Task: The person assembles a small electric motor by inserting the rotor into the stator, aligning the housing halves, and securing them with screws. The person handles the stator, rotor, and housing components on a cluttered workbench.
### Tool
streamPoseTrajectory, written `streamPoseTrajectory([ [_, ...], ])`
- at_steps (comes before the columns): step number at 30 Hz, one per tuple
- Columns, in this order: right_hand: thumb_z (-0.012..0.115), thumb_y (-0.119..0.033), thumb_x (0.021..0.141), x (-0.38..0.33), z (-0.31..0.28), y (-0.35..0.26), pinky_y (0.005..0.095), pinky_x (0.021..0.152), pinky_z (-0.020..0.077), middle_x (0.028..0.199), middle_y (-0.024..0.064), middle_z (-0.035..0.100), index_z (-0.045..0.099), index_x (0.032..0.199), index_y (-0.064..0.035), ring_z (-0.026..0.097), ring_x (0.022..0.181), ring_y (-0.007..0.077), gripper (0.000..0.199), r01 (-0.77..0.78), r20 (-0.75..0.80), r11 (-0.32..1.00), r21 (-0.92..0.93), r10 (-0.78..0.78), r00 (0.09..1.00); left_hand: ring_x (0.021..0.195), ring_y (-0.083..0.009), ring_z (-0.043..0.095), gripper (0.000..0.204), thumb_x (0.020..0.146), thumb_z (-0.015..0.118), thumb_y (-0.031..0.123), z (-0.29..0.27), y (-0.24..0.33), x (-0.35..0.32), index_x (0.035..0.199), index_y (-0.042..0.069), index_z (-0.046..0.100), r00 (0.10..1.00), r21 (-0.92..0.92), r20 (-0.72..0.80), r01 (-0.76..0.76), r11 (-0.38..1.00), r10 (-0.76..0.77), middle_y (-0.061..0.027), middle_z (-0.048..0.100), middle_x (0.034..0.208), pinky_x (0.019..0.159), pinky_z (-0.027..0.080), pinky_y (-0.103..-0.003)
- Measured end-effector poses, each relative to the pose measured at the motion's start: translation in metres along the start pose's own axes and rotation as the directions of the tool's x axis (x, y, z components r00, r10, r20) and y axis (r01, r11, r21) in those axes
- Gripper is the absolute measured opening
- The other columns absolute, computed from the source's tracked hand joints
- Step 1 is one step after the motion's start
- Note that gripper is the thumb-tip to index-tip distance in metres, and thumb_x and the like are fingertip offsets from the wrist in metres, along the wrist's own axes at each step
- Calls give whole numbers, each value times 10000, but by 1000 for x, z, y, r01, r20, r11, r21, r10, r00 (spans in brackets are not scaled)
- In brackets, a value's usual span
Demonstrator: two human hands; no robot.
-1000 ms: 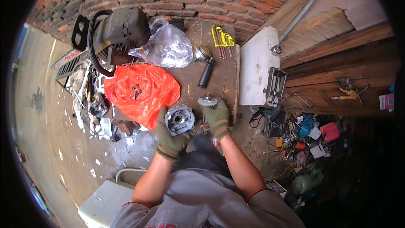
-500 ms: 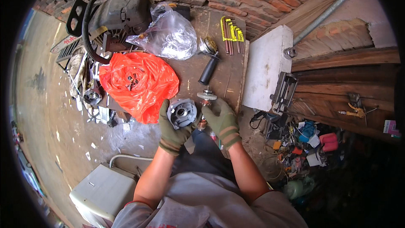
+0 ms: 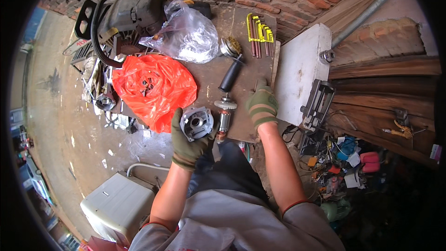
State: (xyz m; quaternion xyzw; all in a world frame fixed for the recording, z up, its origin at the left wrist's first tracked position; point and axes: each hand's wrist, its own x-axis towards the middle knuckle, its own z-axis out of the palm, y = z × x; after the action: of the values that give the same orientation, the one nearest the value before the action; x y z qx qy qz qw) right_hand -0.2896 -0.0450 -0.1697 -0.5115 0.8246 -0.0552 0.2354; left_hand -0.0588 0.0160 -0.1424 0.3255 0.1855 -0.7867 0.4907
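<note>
My left hand [image 3: 189, 143], in a green work glove, is closed round a round grey metal gear housing [image 3: 197, 123] with a bore in its middle. Just right of it is a motor armature [image 3: 224, 120] with a pale fan wheel and copper windings, close to my left fingertips; whether they touch it I cannot tell. My right hand [image 3: 263, 104], gloved too, reaches over the right edge of the workbench [image 3: 248, 128] with its fingers pointing away from me and nothing visible in it. Beyond the armature lies a black side handle [image 3: 231, 75].
Left of my hands spreads a red plastic bag [image 3: 155, 90] with small parts on it. Behind are a chainsaw [image 3: 132, 16], a clear plastic bag [image 3: 188, 37], a wire cup brush [image 3: 231, 46] and a yellow hex key set [image 3: 260, 35]. A white board [image 3: 302, 72] stands at right.
My right hand has left the armature and moved right and away from me to the bench's right side. My left hand keeps the gear housing, shifted slightly left.
</note>
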Motion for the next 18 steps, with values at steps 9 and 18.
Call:
streamPoseTrajectory([
  [9,676,-215,885,-3,-6,4,504,907,567,1165,272,694,528,1392,6,701,1052,433,573,51,-16,998,-34,-51,999,1138,-336,674,562,937,648,563,2,8,7,1197,67,690,997,49,-53,50,998,-48,-150,724,1190,1042,512,-588],
  [18,663,-197,887,-2,10,0,511,843,573,1135,256,711,471,1453,37,717,966,414,642,-6,18,985,-172,9,1000,1157,-344,666,627,926,636,606,0,14,17,1197,43,683,992,88,-95,96,992,-87,-155,720,1198,1038,514,-587],
])
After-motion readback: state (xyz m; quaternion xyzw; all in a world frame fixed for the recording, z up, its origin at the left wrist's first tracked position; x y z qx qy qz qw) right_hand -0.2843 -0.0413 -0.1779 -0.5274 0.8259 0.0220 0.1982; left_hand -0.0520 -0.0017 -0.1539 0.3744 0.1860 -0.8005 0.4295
